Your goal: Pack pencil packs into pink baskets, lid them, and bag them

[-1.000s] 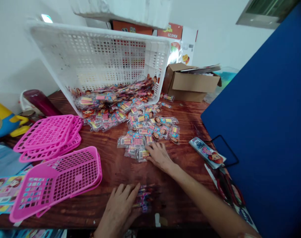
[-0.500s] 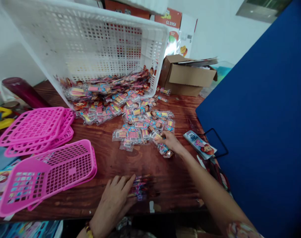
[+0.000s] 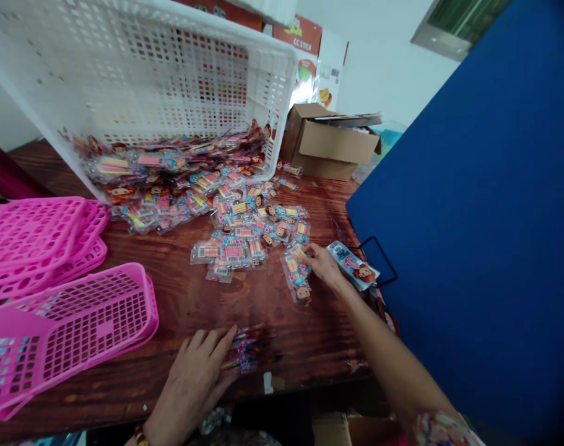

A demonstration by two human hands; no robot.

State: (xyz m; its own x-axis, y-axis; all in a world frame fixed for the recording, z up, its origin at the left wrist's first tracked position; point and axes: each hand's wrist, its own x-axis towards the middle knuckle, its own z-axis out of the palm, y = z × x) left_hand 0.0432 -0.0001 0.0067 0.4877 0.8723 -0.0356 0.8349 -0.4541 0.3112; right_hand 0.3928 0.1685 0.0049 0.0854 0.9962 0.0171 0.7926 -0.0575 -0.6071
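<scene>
Near the front edge of the table, my left hand [image 3: 193, 375] is wrapped round a stack of small packets [image 3: 247, 350] standing on edge; its fingertips rest along the stack's left side. Further out, my right hand [image 3: 321, 263] pinches the top end of clear packets [image 3: 296, 279] with yellow and pink sticks and a cartoon girl's head printed on them. How many it holds I cannot tell. Left of those fingers, a loose pile of the same packets [image 3: 235, 251] spreads out from the white basket [image 3: 282, 118], which lies tipped on its side with many more inside.
Pink plastic baskets [image 3: 145, 303] and a stack of pink lattice pieces [image 3: 72, 229] stand at the left. A cardboard box [image 3: 337, 147] is at the back. On the right are a printed bag pack [image 3: 353, 266] and a large blue panel [image 3: 467, 210]. A dark red bottle [image 3: 12, 170] leans at far left.
My view has turned to the right, so everything sits further left. The packets in my right hand now hang lower and show their printed faces. My left hand keeps its hold on the stack.
</scene>
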